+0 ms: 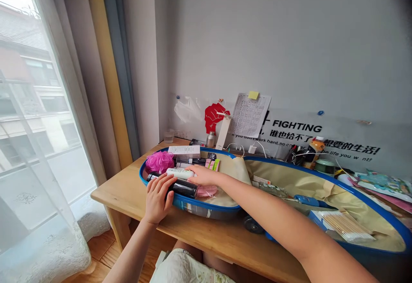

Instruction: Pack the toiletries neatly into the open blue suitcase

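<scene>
Our left hand curls around the black bottle, hiding its near end. We cannot tell whether the bottle is lifted. Our right hand lies flat, fingers loosely extended, touching the white tube just beyond the bottle. Past both hands sit a pink bath puff and a white box, all inside the blue suitcase on the tabletop.

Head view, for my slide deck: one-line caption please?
Left hand holds a black bottle, right hand rests on a white tube, in a blue suitcase.
</scene>
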Motion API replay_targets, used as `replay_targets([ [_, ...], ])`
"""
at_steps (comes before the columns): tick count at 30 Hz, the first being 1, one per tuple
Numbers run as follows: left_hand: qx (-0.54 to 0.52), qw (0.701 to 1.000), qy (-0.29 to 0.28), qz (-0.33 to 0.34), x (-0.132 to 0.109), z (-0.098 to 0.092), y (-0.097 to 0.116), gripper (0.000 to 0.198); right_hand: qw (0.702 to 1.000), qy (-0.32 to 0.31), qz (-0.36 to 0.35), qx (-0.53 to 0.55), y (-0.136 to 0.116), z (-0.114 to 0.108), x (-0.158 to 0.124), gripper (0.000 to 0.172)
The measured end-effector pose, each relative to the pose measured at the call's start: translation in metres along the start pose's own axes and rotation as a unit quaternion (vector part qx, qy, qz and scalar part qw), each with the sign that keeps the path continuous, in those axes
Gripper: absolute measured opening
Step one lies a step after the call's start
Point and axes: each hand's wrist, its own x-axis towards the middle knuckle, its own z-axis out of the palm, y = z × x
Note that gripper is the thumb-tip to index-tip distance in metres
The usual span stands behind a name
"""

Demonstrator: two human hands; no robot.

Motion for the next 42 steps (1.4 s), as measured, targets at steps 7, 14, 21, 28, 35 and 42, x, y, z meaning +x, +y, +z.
replay_targets([
  [7,-0.004,1.000,0.003,-0.005,0.000,0.001,0.000,0.038,0.998,0.039,0.045,-0.027,-0.001,0.007,0.020,0.045],
  [14,-0.008,1.000,-0.006,-0.008,-0.002,0.001,-0.001,0.039,0.992,0.086,0.078,-0.056,0.013,0.003,0.037,0.044],
  [21,-0.004,1.000,-0.005,-0.012,-0.001,0.001,0.000,0.039,0.988,0.101,0.091,-0.072,0.018,0.004,0.046,0.042],
  [28,-0.009,1.000,-0.010,-0.016,-0.002,0.001,0.000,0.039,0.989,0.095,0.092,-0.068,0.021,0.009,0.045,0.041],
  [35,-0.006,1.000,-0.011,-0.022,-0.003,0.002,0.000,0.040,0.988,0.123,0.083,-0.038,0.032,-0.029,0.033,0.040],
  [42,-0.010,1.000,-0.004,-0.013,-0.002,0.002,-0.002,0.039,0.975,0.143,0.168,-0.038,0.109,-0.113,-0.046,0.032],
])
